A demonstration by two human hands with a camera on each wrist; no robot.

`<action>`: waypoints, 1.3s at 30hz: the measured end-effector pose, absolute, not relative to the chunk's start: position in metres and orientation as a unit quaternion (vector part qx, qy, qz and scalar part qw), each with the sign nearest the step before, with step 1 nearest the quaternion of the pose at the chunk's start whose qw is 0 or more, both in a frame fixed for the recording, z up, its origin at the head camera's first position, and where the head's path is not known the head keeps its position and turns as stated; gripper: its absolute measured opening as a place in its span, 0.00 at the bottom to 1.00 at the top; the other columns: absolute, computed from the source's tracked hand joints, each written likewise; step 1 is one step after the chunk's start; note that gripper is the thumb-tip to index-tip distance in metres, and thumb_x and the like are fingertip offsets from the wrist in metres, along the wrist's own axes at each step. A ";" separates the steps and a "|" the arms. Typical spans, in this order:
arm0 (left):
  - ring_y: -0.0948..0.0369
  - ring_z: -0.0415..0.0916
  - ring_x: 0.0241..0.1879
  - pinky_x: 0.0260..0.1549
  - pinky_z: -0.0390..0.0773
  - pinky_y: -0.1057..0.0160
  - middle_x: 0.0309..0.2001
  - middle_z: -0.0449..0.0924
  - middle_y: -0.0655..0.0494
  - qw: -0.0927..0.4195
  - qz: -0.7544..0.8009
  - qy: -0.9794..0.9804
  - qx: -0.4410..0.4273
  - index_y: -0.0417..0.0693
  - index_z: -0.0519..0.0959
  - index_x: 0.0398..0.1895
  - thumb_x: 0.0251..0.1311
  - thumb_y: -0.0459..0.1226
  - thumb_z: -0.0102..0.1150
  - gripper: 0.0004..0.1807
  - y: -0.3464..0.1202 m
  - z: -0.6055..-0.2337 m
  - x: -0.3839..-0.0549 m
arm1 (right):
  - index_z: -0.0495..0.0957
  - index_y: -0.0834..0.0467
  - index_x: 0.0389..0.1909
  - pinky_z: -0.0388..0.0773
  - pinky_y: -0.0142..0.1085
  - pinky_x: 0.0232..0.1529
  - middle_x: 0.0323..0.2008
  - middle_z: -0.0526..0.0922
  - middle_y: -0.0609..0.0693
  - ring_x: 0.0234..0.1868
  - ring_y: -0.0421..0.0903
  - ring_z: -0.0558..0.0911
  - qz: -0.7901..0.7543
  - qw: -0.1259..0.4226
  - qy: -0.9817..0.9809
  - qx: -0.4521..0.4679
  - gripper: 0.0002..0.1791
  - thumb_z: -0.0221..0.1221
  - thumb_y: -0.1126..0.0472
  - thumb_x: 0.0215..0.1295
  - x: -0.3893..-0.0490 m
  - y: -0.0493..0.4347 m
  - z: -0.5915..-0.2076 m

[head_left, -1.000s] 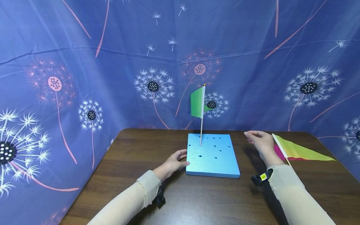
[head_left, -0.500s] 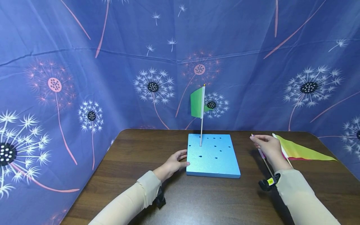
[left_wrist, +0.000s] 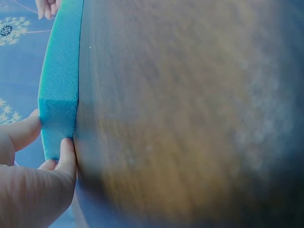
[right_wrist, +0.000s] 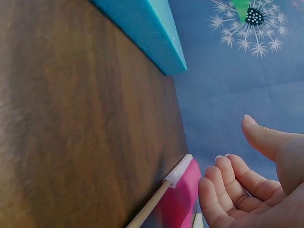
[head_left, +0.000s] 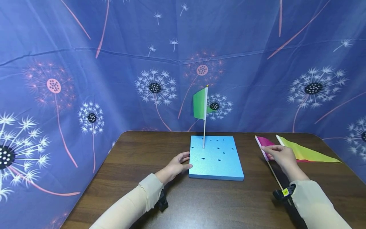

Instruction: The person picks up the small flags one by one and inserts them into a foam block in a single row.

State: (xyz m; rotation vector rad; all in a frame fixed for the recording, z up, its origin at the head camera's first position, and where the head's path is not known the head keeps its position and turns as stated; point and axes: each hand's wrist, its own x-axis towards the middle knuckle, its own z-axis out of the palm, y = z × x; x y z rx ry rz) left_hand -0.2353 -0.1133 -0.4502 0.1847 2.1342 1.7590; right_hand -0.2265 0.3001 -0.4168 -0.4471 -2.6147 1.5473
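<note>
Sleeves [head_left: 128, 200], both cream, slant over the brown table [head_left: 217, 203] at 7 and 5 o'clock, if the blue board [head_left: 213, 168] is the dial's middle and the person's side is 6. At 9 o'clock the left hand [head_left: 174, 167] rests its loose thumb and fingers against the board's edge. At 3 o'clock I see the right hand [head_left: 283, 157] released, thumb well apart from softly bent fingers. Below its fingertips lies the pink flag [head_left: 264, 141], on the table at 3 o'clock, its stick slanting down towards 5; I can't tell whether the 2 touch. Just beyond, also at 3, the yellow flag [head_left: 308, 151] lies with its tip pointing to 4. On the board, between 10 and 11, the green flag [head_left: 199, 104] stands near upright in a hole. At 12, behind everything, hangs a blue dandelion backdrop [head_left: 243, 70].
</note>
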 end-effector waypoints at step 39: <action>0.47 0.62 0.69 0.67 0.62 0.47 0.67 0.68 0.42 0.177 0.624 0.758 0.073 0.41 0.63 0.69 0.60 0.30 0.62 0.33 -0.112 -0.452 -0.238 | 0.81 0.70 0.27 0.72 0.36 0.25 0.21 0.80 0.54 0.21 0.43 0.81 0.357 -0.058 -0.920 -0.153 0.14 0.68 0.60 0.55 -0.208 0.312 -0.429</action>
